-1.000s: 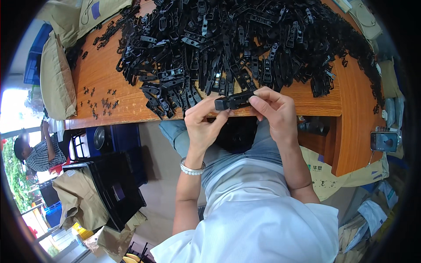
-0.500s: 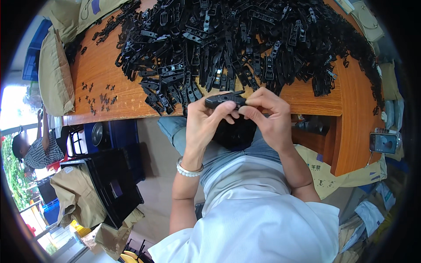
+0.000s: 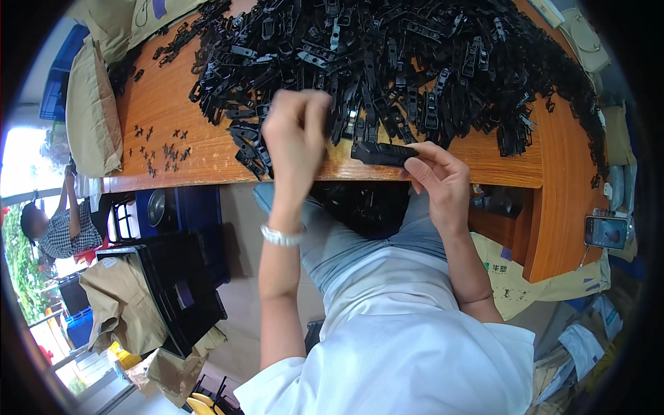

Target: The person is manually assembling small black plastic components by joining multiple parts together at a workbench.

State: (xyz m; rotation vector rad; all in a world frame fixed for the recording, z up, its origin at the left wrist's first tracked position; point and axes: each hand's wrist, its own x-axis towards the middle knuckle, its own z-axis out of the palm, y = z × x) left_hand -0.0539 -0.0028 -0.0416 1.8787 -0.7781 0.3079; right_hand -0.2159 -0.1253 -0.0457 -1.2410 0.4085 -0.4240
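Pinched by one end in my right hand (image 3: pixel 444 183) is an elongated black plastic part (image 3: pixel 382 153), held level just over the front edge of the wooden table. My left hand (image 3: pixel 296 135) is over the near edge of a big heap of similar black plastic parts (image 3: pixel 387 69). Motion smears its fingers, so whether they hold anything does not show. More black pieces (image 3: pixel 363 207) lie in a dark mass below the table edge, between my knees.
Small black cross-shaped pieces (image 3: pixel 169 158) lie scattered on the table's left side. A brown paper bag (image 3: pixel 93 111) stands at the far left. A phone (image 3: pixel 606 232) sits at the right. Stacked black crates (image 3: pixel 176 290) are on the left, with another person (image 3: pixel 62 228) beyond.
My left hand has let go of the black plastic part and moved away, left and up to the heap. My right hand keeps the part, now shifted slightly right.
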